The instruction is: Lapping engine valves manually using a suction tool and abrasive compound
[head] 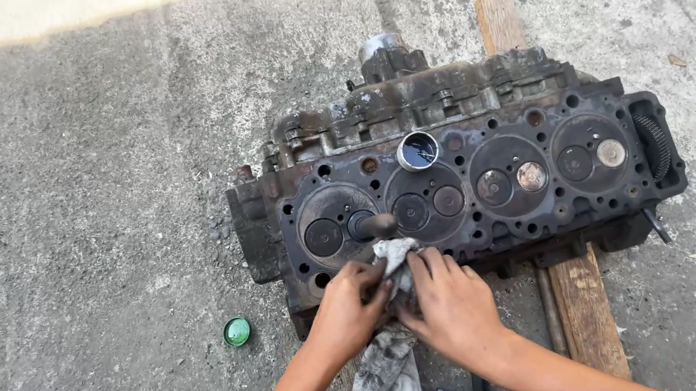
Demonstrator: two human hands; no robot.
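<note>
Rag [394, 257], grey and grimy, sits bunched between both hands at the near edge of the cylinder head [466, 182], its tail trailing back toward the person. Left hand [348, 308] and right hand [448, 300] both clench it, equally near. Just beyond the fingers, a dark-knobbed tool [375, 225] stands on a valve. Farther off sits a small open tin [418, 151]; the head's long axis runs crosswise, over a wooden plank [579, 299]. A green lid [238, 331] lies left on the concrete floor [76, 218].

You are looking down at a rough grey concrete floor [76, 218], stained and pitted, mostly in shade. At twelve o'clock a band of bright sunlight [63, 8] runs along the top edge. Toward five o'clock a weathered wooden plank [587, 307] lies flat on the floor. Dry bits of debris [675, 60] scatter at two o'clock.
</note>
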